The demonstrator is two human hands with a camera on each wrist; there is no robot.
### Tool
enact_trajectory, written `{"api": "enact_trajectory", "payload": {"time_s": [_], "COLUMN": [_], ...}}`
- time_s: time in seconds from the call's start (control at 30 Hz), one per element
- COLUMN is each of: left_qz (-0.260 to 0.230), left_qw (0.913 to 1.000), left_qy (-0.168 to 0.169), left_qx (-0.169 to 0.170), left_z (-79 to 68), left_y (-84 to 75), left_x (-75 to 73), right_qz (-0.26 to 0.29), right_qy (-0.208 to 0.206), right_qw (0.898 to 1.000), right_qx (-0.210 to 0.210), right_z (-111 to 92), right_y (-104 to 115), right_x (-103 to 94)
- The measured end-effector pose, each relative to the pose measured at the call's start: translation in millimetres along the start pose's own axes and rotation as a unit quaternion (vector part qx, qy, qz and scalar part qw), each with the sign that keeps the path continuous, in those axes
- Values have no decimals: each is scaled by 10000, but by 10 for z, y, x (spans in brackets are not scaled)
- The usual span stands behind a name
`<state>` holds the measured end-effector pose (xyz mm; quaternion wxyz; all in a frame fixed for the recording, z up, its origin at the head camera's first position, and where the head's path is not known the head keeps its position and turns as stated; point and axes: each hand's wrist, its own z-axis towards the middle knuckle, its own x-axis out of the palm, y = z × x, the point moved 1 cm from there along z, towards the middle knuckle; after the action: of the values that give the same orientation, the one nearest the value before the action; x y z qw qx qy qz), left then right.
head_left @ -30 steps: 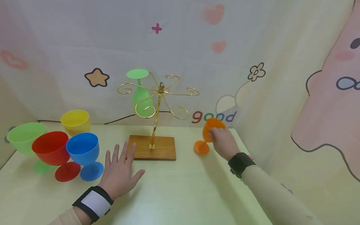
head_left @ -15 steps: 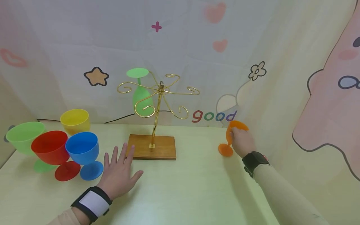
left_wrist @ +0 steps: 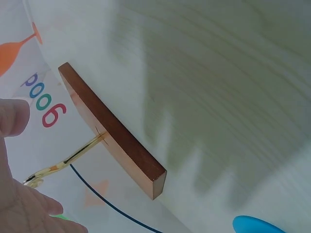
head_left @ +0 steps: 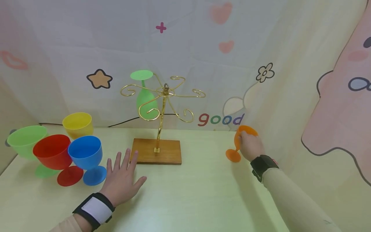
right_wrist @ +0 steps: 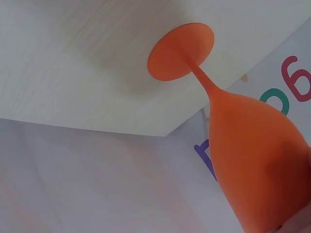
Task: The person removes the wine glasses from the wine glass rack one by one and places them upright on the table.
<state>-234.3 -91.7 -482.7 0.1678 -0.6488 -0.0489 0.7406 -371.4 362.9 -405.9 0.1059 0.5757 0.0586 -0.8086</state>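
An orange plastic wine glass (head_left: 233,155) stands upright at the back right of the table, and my right hand (head_left: 251,146) grips its bowl from the right. In the right wrist view the orange glass (right_wrist: 252,150) shows its thin stem and round foot by the table corner. My left hand (head_left: 121,182) is held palm down with fingers spread, just in front of the wooden base (head_left: 171,151) of a gold wire glass rack (head_left: 160,129). Upside down by its foot, a light green glass (head_left: 142,75) hangs from one rear arm of the rack.
On the left stand a red glass (head_left: 52,153), a blue glass (head_left: 84,154), a yellow glass (head_left: 76,124) and a green glass (head_left: 21,141), close together. Behind the table (head_left: 185,199) hangs a printed curtain (head_left: 185,42); its right edge lies beside my right hand.
My right hand has carried the orange wine glass rightward along the back of the table, coming to near rest in the last half second. My left hand has hardly moved.
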Motion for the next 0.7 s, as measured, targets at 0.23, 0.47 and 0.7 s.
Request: {"api": "enact_trajectory", "payload": {"time_s": [0.23, 0.47, 0.7], "left_qz": [-64, -72, -120], "left_qw": [10000, 10000, 9999], "left_qy": [20, -18, 41], "left_qx": [31, 39, 3], "left_z": [-4, -12, -28], "left_y": [9, 4, -11], "left_x": [19, 7, 4], "right_qz": [86, 331, 521], "right_qy": [-110, -869, -931], "right_qw": [9999, 9955, 9909], "right_qx": [3, -201, -818], "right_z": [-21, 33, 98], "right_y": [-16, 138, 625], "right_x": [-4, -53, -211]}}
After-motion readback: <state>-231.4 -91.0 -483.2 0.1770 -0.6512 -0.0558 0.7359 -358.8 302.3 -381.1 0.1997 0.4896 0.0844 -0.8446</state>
